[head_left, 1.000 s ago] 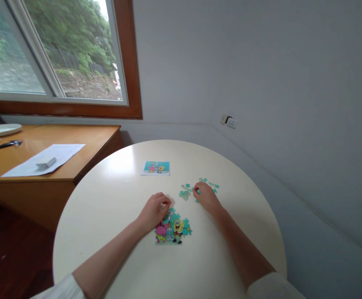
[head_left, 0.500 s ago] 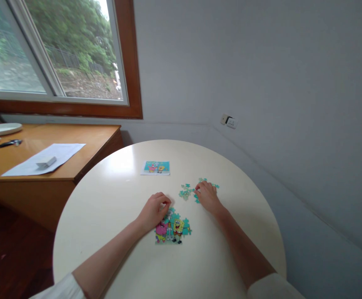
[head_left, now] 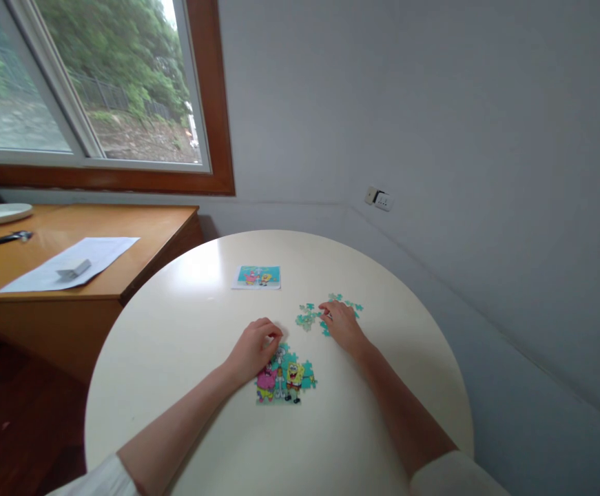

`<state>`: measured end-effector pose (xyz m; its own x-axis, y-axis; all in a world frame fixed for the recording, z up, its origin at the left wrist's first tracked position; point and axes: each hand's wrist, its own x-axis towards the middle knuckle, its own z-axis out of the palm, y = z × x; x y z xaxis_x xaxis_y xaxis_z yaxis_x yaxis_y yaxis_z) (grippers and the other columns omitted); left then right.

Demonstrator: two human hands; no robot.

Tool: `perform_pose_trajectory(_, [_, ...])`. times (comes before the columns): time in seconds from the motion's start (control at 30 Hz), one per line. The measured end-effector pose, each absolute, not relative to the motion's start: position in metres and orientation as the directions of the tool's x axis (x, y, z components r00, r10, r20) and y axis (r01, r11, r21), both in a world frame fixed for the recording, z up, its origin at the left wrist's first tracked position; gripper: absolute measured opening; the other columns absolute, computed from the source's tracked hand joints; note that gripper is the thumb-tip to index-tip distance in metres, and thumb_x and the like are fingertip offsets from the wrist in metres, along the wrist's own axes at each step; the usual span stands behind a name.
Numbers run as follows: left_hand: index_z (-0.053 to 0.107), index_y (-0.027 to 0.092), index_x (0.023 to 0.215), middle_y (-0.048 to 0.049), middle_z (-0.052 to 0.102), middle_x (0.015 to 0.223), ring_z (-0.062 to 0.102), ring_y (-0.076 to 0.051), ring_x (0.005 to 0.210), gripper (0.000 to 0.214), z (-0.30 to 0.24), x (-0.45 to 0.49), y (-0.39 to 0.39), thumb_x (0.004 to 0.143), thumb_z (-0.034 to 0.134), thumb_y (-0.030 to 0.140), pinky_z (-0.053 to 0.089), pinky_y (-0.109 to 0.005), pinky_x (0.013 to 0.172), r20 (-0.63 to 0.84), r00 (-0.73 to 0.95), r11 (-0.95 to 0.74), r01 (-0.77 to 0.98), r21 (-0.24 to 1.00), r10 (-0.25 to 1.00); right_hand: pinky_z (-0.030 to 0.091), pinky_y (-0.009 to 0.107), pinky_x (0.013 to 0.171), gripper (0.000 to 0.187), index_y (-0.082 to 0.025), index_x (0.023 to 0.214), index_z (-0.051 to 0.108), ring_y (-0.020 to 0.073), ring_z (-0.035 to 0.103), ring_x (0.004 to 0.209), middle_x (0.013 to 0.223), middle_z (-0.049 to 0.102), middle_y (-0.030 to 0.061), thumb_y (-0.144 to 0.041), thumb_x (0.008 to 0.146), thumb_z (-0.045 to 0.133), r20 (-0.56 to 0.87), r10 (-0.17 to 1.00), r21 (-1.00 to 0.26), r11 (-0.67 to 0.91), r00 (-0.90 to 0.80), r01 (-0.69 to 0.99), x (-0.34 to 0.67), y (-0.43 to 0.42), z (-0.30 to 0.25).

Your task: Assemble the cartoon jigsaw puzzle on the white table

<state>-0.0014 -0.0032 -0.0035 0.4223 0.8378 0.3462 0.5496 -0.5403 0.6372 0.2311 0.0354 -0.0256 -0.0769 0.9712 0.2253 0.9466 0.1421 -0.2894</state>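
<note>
A partly joined jigsaw puzzle (head_left: 293,379) with cartoon figures, one pink and one yellow, lies flat on the round white table (head_left: 186,331). My left hand (head_left: 255,348) rests at the puzzle's upper left edge, covering part of it. Its thumb and index finger are pinched together; whatever may be between them is too small to make out. Farther right, my right hand (head_left: 344,325) hovers over loose turquoise puzzle pieces (head_left: 307,318). Thumb and index finger are apart there, with nothing visibly gripped. Some pieces are hidden beneath that hand.
Behind the puzzle lies a picture card (head_left: 258,277) showing the same figures. To the left, a wooden desk (head_left: 165,227) carries white paper (head_left: 100,255), a small grey-white block (head_left: 74,268), a dark tool (head_left: 13,238) and a white plate (head_left: 0,213). Walls stand behind and right.
My right hand's index finger has lifted and spread away from the thumb over the loose pieces. My left hand has stayed in its pinch by the puzzle. The view has shifted slightly.
</note>
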Motion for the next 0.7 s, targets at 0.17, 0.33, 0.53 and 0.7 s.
perform_pose_trajectory(0.17, [0.061,0.017,0.074,-0.0037,0.060,0.078,0.054,-0.014,0.075,0.016,-0.004,-0.002,-0.003,0.074,0.046,0.012,0.043,-0.027,0.072,0.347,0.424,-0.543,0.555,0.630,0.837,0.032,0.029,0.079,0.017,-0.021,0.088,0.061,0.0171,0.053,0.089,0.092,0.061,0.0040,-0.016,0.080,0.047,0.194,0.978,-0.266,0.132,-0.081,0.955,0.230,0.036,-0.026])
perform_pose_trajectory(0.33, [0.061,0.017,0.073,-0.0036,0.060,0.078,0.055,-0.014,0.075,0.017,-0.001,-0.002,-0.004,0.073,0.045,0.011,0.043,-0.026,0.072,0.348,0.411,-0.535,0.563,0.630,0.843,0.030,0.031,0.081,0.016,-0.020,0.090,0.060,0.0190,0.049,0.095,0.099,0.058,0.0048,-0.016,0.079,0.048,0.231,0.968,-0.244,0.158,-0.101,0.957,0.232,0.036,-0.033])
perform_pose_trajectory(0.53, [0.061,0.017,0.074,-0.0036,0.059,0.078,0.055,-0.014,0.076,0.016,-0.003,-0.002,-0.003,0.073,0.046,0.011,0.043,-0.026,0.072,0.354,0.409,-0.538,0.565,0.626,0.841,0.031,0.030,0.081,0.017,-0.019,0.090,0.056,0.0176,0.049,0.095,0.097,0.058,0.0047,-0.013,0.078,0.047,0.231,0.964,-0.288,0.197,-0.132,0.937,0.233,0.036,-0.033])
perform_pose_trajectory(0.7, [0.061,0.017,0.075,-0.0036,0.059,0.078,0.055,-0.014,0.076,0.016,-0.005,-0.003,-0.003,0.073,0.046,0.010,0.043,-0.026,0.072,0.350,0.407,-0.534,0.564,0.630,0.843,0.037,0.029,0.078,0.015,-0.019,0.085,0.055,0.0140,0.054,0.082,0.085,0.062,0.0019,-0.011,0.076,0.046,0.252,0.954,-0.413,0.259,-0.164,0.873,0.231,0.032,-0.023])
